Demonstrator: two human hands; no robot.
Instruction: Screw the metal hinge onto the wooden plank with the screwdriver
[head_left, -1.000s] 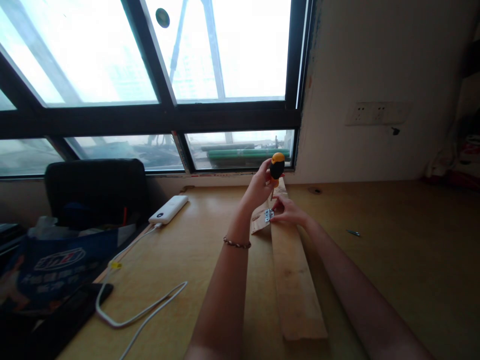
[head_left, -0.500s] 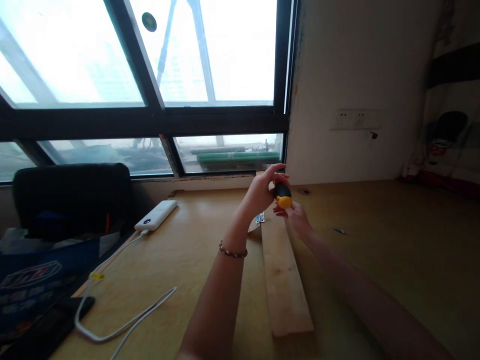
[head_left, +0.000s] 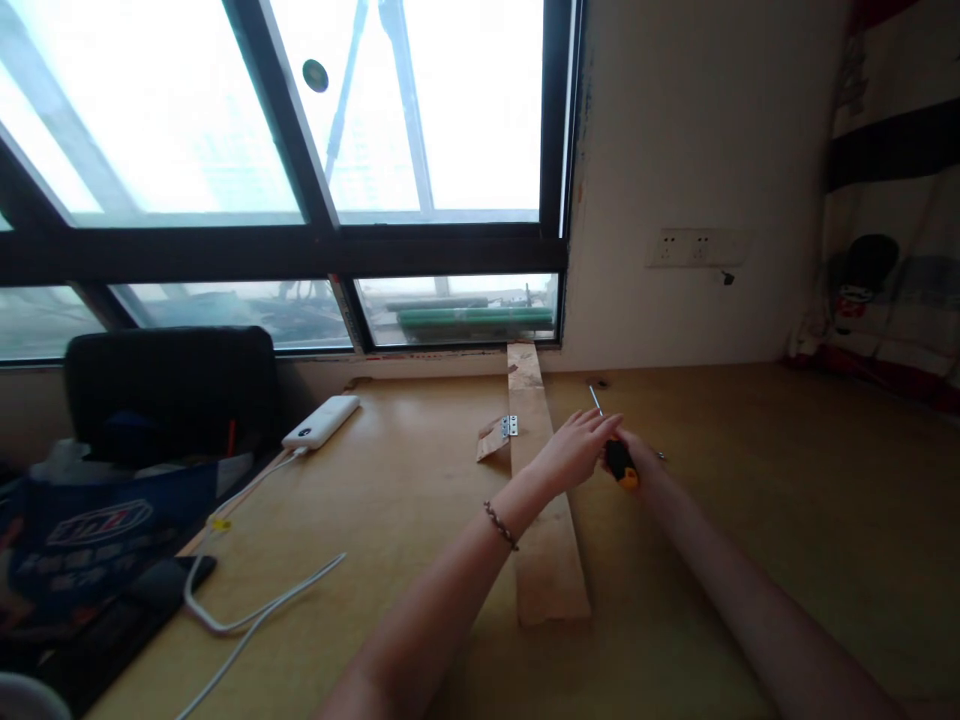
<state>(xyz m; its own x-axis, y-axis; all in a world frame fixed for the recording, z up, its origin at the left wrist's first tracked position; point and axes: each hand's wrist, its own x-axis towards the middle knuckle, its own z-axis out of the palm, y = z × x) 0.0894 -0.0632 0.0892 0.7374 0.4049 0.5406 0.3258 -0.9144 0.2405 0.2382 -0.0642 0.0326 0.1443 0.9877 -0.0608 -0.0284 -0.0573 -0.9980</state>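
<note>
A screwdriver with a black and yellow handle point(head_left: 621, 463) is in my right hand point(head_left: 642, 462), its metal shaft point(head_left: 596, 399) pointing away toward the wall. My left hand point(head_left: 576, 452) reaches over from the left, its fingers stretched out to the handle's far end, close against my right fingers; the fingertips are partly hidden. Beneath my left hand a long wooden plank point(head_left: 551, 560) lies on the table. A small metal hinge point(head_left: 510, 426) sits at its left edge, with a brown flap point(head_left: 492, 440) beside it.
The wooden table point(head_left: 405, 480) reaches to the window and wall. On its left lie a white power bank point(head_left: 322, 422) and a white cable point(head_left: 262, 620). A small metal piece point(head_left: 661, 456) shows past my right wrist. A black chair point(head_left: 172, 390) stands at left.
Both hands and the screwdriver have moved right and nearer, off the plank. My left hand has loosened from the handle. The shaft, hinge and flap now show more fully; the view has shifted slightly.
</note>
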